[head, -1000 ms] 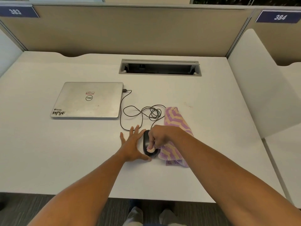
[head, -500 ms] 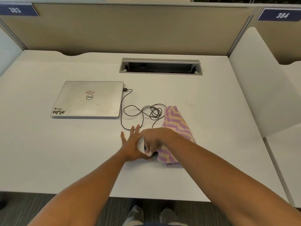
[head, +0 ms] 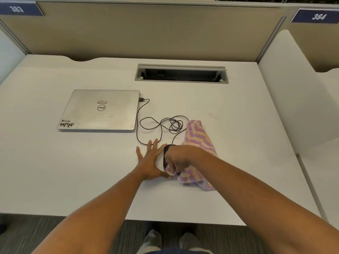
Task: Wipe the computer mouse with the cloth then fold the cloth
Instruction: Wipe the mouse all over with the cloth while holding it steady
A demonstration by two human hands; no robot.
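Note:
A black wired computer mouse [head: 165, 155] lies on the white desk, mostly covered by my hands. My left hand [head: 149, 160] rests flat against its left side with fingers spread, steadying it. My right hand [head: 178, 158] is closed on a bunched part of the purple and yellow striped cloth [head: 199, 142] and presses it onto the mouse's near right side. The remainder of the cloth trails away to the right and back on the desk.
A closed silver laptop [head: 100, 110] lies at the left, with the mouse cable [head: 159, 125] looped between it and the cloth. A grey cable slot [head: 181, 73] is set into the desk's back. White dividers stand at the right [head: 293, 99].
My right hand has rubbed the cloth leftward across the mouse and come back right, so a strip of the black mouse shows again. The left hand has stayed put.

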